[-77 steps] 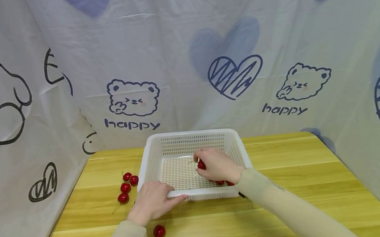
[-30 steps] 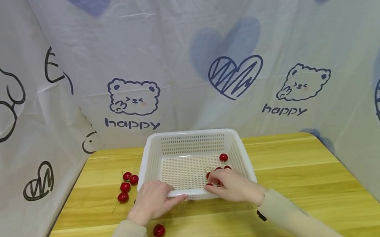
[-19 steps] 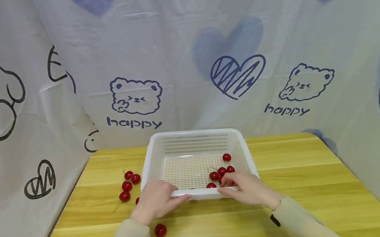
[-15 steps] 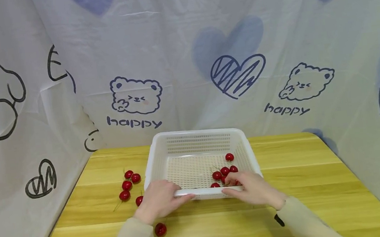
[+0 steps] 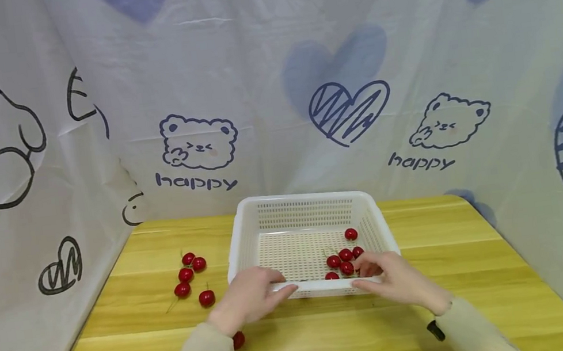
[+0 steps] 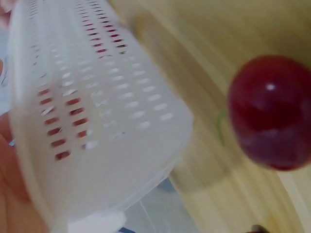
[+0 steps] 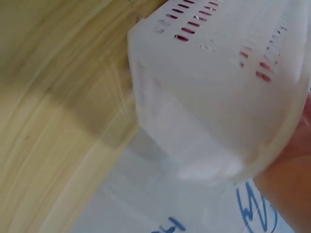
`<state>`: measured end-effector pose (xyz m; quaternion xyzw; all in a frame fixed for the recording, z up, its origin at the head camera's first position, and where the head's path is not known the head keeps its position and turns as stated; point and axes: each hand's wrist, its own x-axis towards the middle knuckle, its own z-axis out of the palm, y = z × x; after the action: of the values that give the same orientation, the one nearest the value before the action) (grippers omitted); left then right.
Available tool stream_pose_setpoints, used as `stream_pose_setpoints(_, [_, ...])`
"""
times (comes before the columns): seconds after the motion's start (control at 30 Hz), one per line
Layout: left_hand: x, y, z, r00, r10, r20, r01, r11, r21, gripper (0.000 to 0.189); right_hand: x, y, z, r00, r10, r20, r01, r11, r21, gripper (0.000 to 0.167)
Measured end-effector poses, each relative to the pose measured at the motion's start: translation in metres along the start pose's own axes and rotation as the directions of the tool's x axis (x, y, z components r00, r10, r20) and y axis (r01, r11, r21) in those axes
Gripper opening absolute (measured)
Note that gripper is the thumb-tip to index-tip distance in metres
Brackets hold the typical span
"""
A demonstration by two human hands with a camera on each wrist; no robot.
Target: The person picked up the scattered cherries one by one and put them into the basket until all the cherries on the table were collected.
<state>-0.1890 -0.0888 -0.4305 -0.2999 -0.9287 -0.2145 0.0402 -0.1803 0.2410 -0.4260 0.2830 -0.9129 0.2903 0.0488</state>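
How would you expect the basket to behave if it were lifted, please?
The basket is probably light for its size, as it looks thin-walled and is perforated. It seems fairly stiff, since its rim shows no obvious sag. The round cherries lying inside may roll if it tilts.

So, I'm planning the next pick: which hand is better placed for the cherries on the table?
Probably the left hand: it grips the basket rim close to those cherries, whereas the right hand grips that rim farther away.
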Motion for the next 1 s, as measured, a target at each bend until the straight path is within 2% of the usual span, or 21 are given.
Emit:
stream_pose_setpoints(0.07, [-0.004,-0.001,-0.005,0.999,-0.022,-0.049,0.020,0.999,-0.044,0.035,-0.005,0.004,0.000,0.993,-0.027,-0.117,0.026,1.000,-0.008,0.015])
stream_pose_setpoints(0.1, [-0.006,-0.003,-0.008,0.996,-0.035,-0.085,0.030,0.998,-0.051,0.034,-0.008,0.006,0.000,0.981,-0.032,-0.190,0.029,0.999,-0.016,0.016])
stream_pose_setpoints(0.17, [-0.010,-0.008,-0.013,0.983,-0.068,-0.168,0.063,0.997,-0.038,0.035,-0.013,0.012,0.001,0.942,-0.022,-0.335,0.014,1.000,-0.026,0.021])
stream_pose_setpoints(0.27, [-0.015,-0.018,-0.017,0.949,-0.145,-0.279,0.145,0.989,-0.022,0.043,-0.019,0.020,0.001,0.875,0.055,-0.480,-0.064,0.998,-0.003,0.031])
stream_pose_setpoints(0.33, [-0.018,-0.025,-0.017,0.924,-0.208,-0.320,0.204,0.978,-0.045,0.049,-0.023,0.024,0.000,0.851,0.127,-0.509,-0.124,0.991,0.040,0.036])
stream_pose_setpoints(0.43, [-0.022,-0.033,-0.016,0.900,-0.287,-0.328,0.268,0.958,-0.103,0.053,-0.027,0.029,0.000,0.851,0.221,-0.476,-0.198,0.975,0.099,0.044])
stream_pose_setpoints(0.53, [-0.025,-0.036,-0.013,0.893,-0.330,-0.306,0.299,0.943,-0.143,0.051,-0.030,0.033,0.001,0.861,0.265,-0.433,-0.232,0.964,0.127,0.047])
stream_pose_setpoints(0.63, [-0.027,-0.037,-0.011,0.895,-0.344,-0.283,0.312,0.938,-0.151,0.047,-0.032,0.035,0.002,0.868,0.255,-0.425,-0.227,0.967,0.117,0.046])
stream_pose_setpoints(0.77, [-0.026,-0.037,-0.010,0.903,-0.339,-0.264,0.304,0.938,-0.163,0.046,-0.033,0.033,0.000,0.866,0.237,-0.439,-0.222,0.971,0.087,0.044])
stream_pose_setpoints(1.0, [-0.019,-0.033,-0.008,0.918,-0.321,-0.234,0.281,0.941,-0.191,0.048,-0.034,0.030,-0.007,0.847,0.203,-0.491,-0.248,0.968,-0.026,0.028])
